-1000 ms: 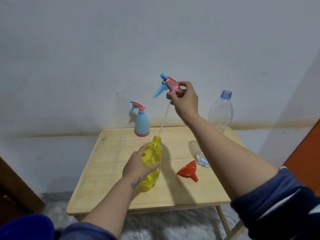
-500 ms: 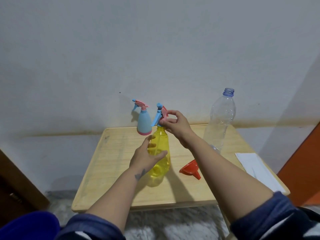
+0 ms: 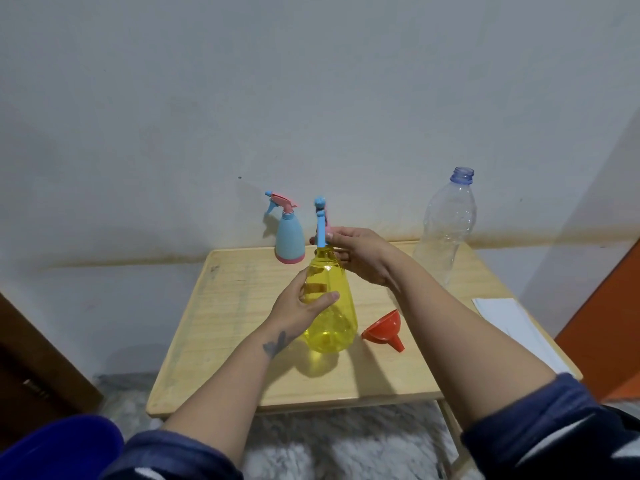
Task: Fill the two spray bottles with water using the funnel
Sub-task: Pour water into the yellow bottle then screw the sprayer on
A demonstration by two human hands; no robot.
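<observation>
A yellow see-through spray bottle (image 3: 332, 317) stands in the middle of the wooden table (image 3: 221, 327). My left hand (image 3: 301, 306) grips its body from the left. My right hand (image 3: 360, 254) holds the blue and pink spray head (image 3: 321, 223), which sits on the bottle's neck. A light blue spray bottle (image 3: 289, 237) with its pink head on stands at the back of the table. The red funnel (image 3: 384, 329) lies on its side to the right of the yellow bottle.
A tall clear plastic bottle (image 3: 446, 230) without a cap stands at the back right. A white sheet of paper (image 3: 509, 320) lies along the table's right edge. A grey wall rises right behind the table. A pale rug covers the floor below.
My right hand has lowered the spray head, with its tube, from high above down onto the yellow bottle's neck. The head now faces another way. My left hand kept hold of the bottle.
</observation>
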